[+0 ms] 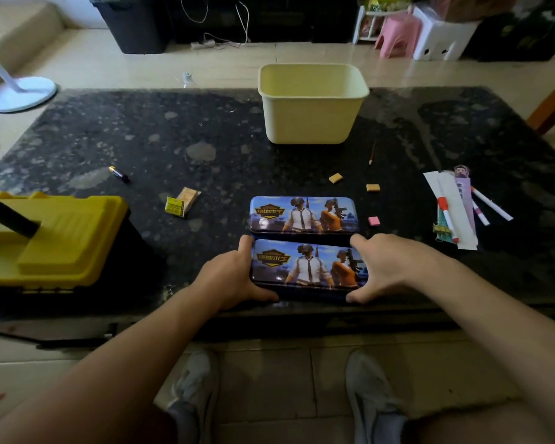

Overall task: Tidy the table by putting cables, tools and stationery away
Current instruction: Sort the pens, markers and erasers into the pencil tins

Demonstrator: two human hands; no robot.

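Blue printed metal pencil tin (308, 265): lies at the near edge of the black speckled stone table (173, 133), roughly midway along it.

Left-hand grip (234, 274) is wrapped round the tin's left end and right-hand grip (388, 267) round its right end. Each has one digit hooked over the far long side and another under the near side. Both are closed on the tin and carry nothing else. Lifted or resting on the table: cannot tell.

A second blue panel with the same print (303, 214) sits directly behind it, toward the table's middle, touching or nearly so. Separate tin or hinged layer of the same one: cannot tell.

Handling (judgement):
- Thin sheet metal, so stiff and probably light unless full.
- The glossy lacquer is likely slick under dry fingers.
- The short ends, as held now, look like the best hold and should keep it level.
- If the far panel is hinged, expect it to swing.
- The lid may pop and let the contents spill.

Look:
- A long rectangle with rounded corners on a blue ground.
- A gold badge with lettering sits at the left.
- The print shows a helmeted figure in white shirt and tie, and a second figure in orange holding a gun.
- There are small glare spots.

Two orange erasers (335, 178) lie loose between the tin and the cream plastic tub (311, 104) near the far edge.
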